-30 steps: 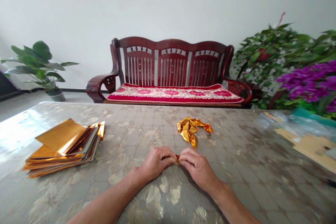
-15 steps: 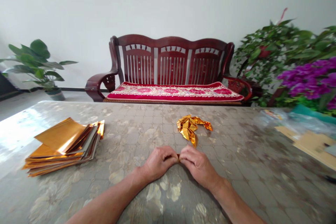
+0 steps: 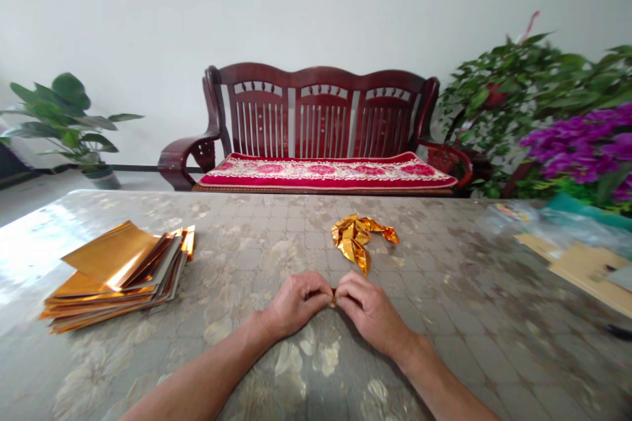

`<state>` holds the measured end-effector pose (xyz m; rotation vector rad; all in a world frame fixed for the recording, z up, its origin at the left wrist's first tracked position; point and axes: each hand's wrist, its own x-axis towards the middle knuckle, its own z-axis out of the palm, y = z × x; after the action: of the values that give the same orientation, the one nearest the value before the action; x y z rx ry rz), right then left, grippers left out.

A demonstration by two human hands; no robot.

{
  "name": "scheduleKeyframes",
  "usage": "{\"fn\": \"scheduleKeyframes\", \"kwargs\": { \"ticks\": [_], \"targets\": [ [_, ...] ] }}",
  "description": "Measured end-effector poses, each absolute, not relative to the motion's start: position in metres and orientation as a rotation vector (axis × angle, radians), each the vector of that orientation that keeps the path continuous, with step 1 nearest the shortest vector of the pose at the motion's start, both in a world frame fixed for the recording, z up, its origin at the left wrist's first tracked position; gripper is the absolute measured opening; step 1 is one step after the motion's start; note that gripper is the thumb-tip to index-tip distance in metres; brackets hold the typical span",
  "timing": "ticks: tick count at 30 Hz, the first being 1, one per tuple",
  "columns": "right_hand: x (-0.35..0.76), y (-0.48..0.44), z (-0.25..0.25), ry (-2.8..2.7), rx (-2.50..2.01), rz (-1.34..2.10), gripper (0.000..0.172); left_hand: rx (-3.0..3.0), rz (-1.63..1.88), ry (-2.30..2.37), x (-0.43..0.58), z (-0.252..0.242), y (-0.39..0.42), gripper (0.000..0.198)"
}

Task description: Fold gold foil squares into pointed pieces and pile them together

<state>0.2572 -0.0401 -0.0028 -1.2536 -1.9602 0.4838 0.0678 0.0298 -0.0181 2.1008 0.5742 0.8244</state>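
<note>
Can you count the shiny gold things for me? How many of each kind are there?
Stack of flat shiny gold foil sheets: 1
Crumpled folded gold foil shape: 1
Small gold foil piece, pinched between the left hand and the right hand: 1
Total: 3

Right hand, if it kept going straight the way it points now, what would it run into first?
The right hand points inward, so it would most likely meet the small piece of gold foil already pinched at its fingertips. The left hand sits directly behind that, though depth is hard to judge here.
</note>
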Motion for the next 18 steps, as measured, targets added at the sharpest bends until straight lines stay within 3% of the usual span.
{"fn": "scheduleKeyframes", "kwargs": {
  "ticks": [18],
  "targets": [
    [0.2541,-0.0415,-0.0029,-1.947,-1.276,0.436,0.019,2.210,0.799,0.546,0.0670,-0.0137,0.0267,0.018]
  ]
}}
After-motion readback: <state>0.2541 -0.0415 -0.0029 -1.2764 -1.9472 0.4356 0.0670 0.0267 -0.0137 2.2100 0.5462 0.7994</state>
